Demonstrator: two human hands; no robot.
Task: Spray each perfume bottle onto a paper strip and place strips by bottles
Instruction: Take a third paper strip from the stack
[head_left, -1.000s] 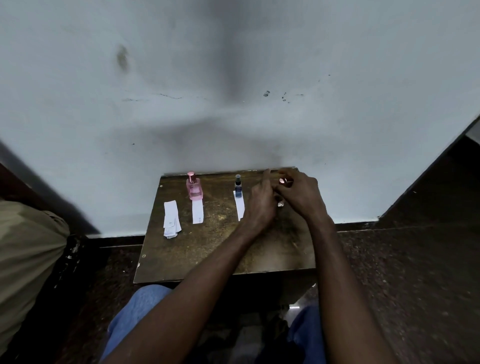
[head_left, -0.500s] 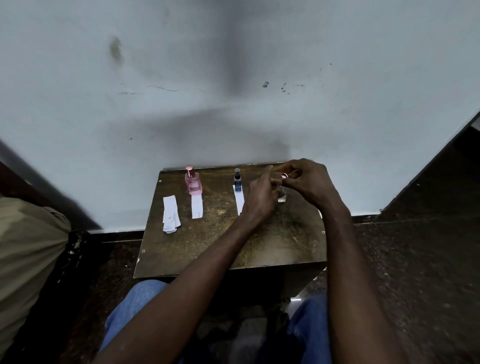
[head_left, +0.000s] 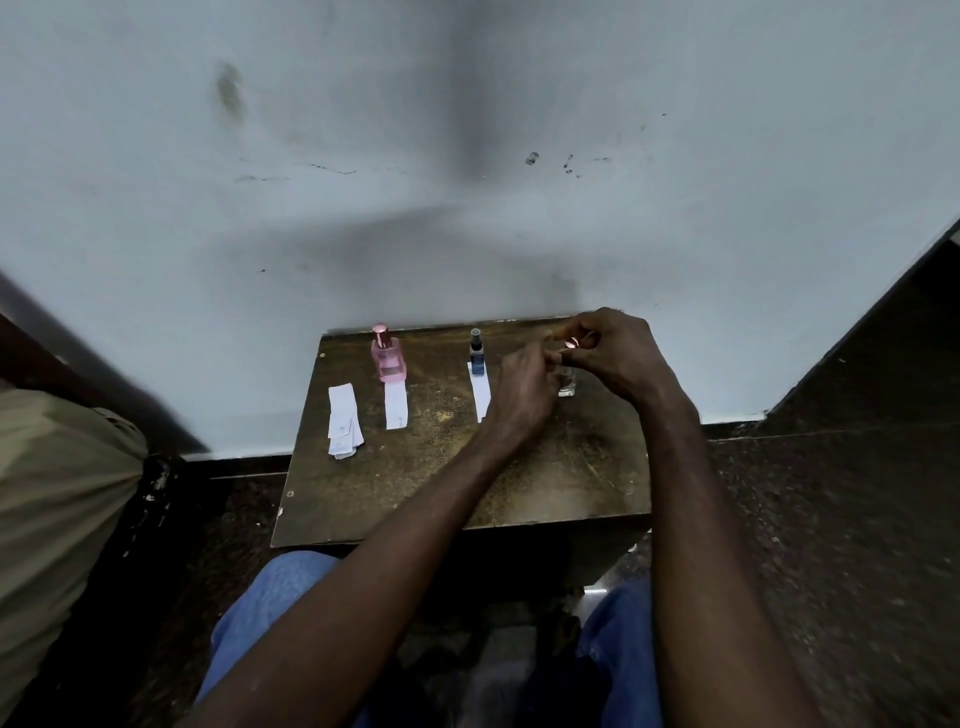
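A small clear perfume bottle (head_left: 566, 383) stands at the back right of the wooden table (head_left: 467, 493), half hidden by my hands. My left hand (head_left: 522, 392) curls against its neck and steadies it. Just above it, my right hand (head_left: 615, 353) pinches a shiny rose-gold cap (head_left: 572, 342). A pink bottle (head_left: 387, 356) has a white paper strip (head_left: 396, 409) lying in front of it. Beside the dark blue bottle (head_left: 476, 352) lies another strip (head_left: 481, 393), partly covered by my left hand.
A loose stack of spare paper strips (head_left: 344, 427) lies at the table's left side. The table stands against a pale wall (head_left: 467, 156). My knees in blue jeans (head_left: 270, 587) are under the near edge. A tan fabric shape (head_left: 57, 493) is at far left.
My right hand has risen a little off the clear bottle with the cap in its fingers. My left hand stays at the bottle.
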